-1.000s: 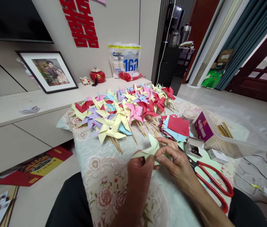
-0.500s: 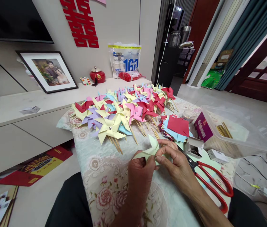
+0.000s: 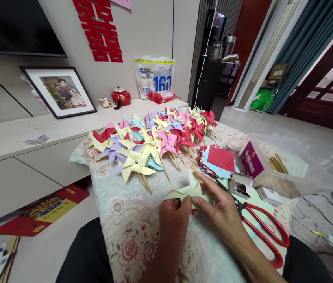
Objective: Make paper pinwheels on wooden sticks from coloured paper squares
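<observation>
A pale green folded paper piece [image 3: 187, 190] is pinched between both hands just above the floral tablecloth [image 3: 131, 220]. My left hand [image 3: 174, 218] grips its near left edge with thumb and fingers. On its right side, my right hand [image 3: 218, 206] holds it with the index finger stretched over the top. Beyond lies a heap of finished paper pinwheels [image 3: 151, 143] on wooden sticks, in yellow, pink, red, purple and blue. A stack of cut coloured paper squares [image 3: 219, 160], red on top, sits just past my right hand.
Red-handled scissors [image 3: 261, 232] lie right of my right hand. A clear plastic tub [image 3: 290, 169] with wooden sticks and a purple box stands at the right. A small open box [image 3: 241, 186] and a jar [image 3: 234, 144] are near the squares. A low cabinet [image 3: 21, 133] runs along the left.
My right index finger has stretched out over the green paper, which now sits flatter between my hands. The view has tipped slightly.
</observation>
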Tool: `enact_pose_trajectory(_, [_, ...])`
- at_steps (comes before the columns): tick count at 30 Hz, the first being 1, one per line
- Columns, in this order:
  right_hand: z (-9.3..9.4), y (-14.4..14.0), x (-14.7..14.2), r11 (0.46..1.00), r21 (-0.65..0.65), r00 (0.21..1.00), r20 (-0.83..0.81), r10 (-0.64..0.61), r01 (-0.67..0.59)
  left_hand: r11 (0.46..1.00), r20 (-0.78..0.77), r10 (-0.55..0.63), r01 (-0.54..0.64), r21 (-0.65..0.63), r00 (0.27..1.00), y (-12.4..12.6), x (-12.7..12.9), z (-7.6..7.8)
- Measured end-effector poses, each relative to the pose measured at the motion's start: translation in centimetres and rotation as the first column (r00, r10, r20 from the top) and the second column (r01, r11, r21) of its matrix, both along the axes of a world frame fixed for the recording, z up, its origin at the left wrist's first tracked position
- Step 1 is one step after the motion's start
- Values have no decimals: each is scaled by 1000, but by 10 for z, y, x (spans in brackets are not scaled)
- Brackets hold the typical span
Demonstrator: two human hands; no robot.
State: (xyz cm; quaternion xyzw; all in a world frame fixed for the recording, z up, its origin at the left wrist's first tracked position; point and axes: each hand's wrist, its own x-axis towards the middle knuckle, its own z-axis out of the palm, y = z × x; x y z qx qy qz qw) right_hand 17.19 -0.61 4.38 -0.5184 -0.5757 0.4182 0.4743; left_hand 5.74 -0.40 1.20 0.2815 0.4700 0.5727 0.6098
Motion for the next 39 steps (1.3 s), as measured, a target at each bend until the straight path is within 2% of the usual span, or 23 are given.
enact_pose_trajectory(3, [-3,0,-2,996,-77,988,-153,25,-37,1000,1,-13,13,5,1000,0,0,0])
enact_pose_trajectory(5, [-4,0,-3,995,-92,982,-187,12,-30,1000,-8,10,-10,3,1000,-1,1,2])
enact_pose_trajectory(14, [5,2,-4,995,-73,993,-84,-79,73,998,-41,64,-64,-5,997,-5,0,12])
enact_pose_trajectory(17, [6,2,-4,994,-81,993,-86,-85,78,999,-5,52,-52,-6,999,-5,0,13])
enact_pose_trajectory(28, [6,1,-3,990,-126,986,-151,-74,56,999,-17,33,-34,-25,999,-6,2,11])
enact_pose_trajectory(39, [4,0,-2,992,-98,990,-110,-86,76,999,-51,20,-22,-34,998,-7,1,11])
